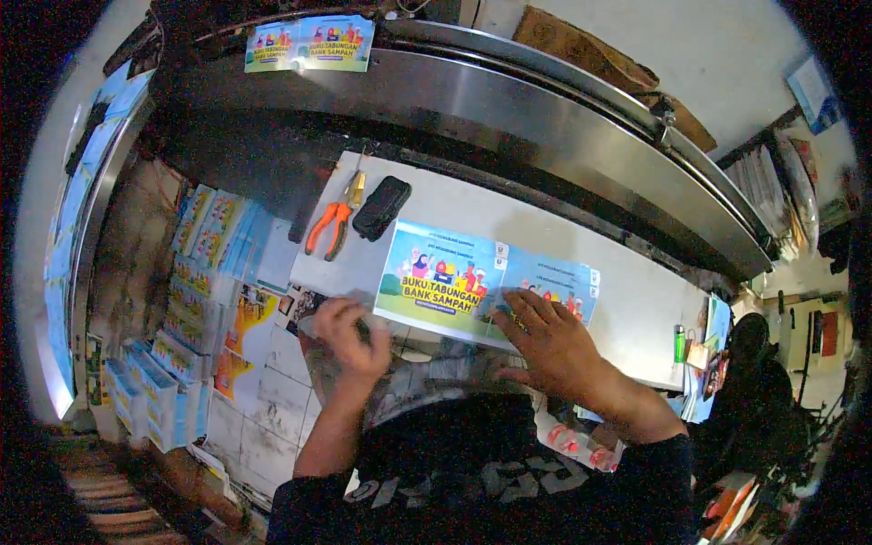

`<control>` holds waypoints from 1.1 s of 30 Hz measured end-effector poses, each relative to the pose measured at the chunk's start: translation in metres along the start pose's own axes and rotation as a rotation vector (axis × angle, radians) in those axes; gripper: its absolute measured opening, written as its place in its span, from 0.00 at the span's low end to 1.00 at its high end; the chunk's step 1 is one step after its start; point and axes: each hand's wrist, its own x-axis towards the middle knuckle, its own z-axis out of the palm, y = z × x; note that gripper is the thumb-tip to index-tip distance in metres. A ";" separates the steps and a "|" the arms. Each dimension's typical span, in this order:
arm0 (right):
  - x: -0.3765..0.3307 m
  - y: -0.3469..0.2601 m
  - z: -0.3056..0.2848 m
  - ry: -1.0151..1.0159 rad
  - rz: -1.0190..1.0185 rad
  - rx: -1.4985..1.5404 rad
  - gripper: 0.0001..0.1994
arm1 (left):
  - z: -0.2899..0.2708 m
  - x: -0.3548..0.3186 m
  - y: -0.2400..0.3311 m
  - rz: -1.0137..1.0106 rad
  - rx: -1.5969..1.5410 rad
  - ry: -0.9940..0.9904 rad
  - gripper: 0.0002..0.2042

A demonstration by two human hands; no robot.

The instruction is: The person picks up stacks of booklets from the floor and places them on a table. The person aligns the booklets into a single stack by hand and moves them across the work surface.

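Observation:
A colourful printed sheet (pixel 445 277), blue and green with cartoon figures, lies on the white worktop (pixel 627 300). My right hand (pixel 549 341) lies flat with spread fingers on the sheet's right half, pressing it down. My left hand (pixel 350 336) is closed around a small dark tool at the sheet's lower left corner; what the tool is I cannot tell. Orange-handled pliers (pixel 331 225) and a black phone (pixel 381 207) lie on the worktop just beyond the sheet.
A long steel machine housing (pixel 509 118) curves behind the worktop, with another printed sheet (pixel 311 44) on top. Stacks of printed booklets (pixel 195 272) stand at the left. A green lighter (pixel 679 343) stands at the worktop's right end. A person sits at far right (pixel 754 381).

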 end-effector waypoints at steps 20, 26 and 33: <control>0.072 0.105 -0.144 0.169 0.456 0.097 0.14 | 0.036 0.062 -0.066 -0.435 -0.311 0.382 0.26; 0.155 0.182 -0.161 0.978 0.314 -0.584 0.25 | 0.044 0.073 -0.056 -0.373 -0.336 0.370 0.23; 0.158 0.169 -0.044 0.547 0.200 -0.270 0.21 | 0.042 0.072 -0.056 -0.389 -0.277 0.376 0.20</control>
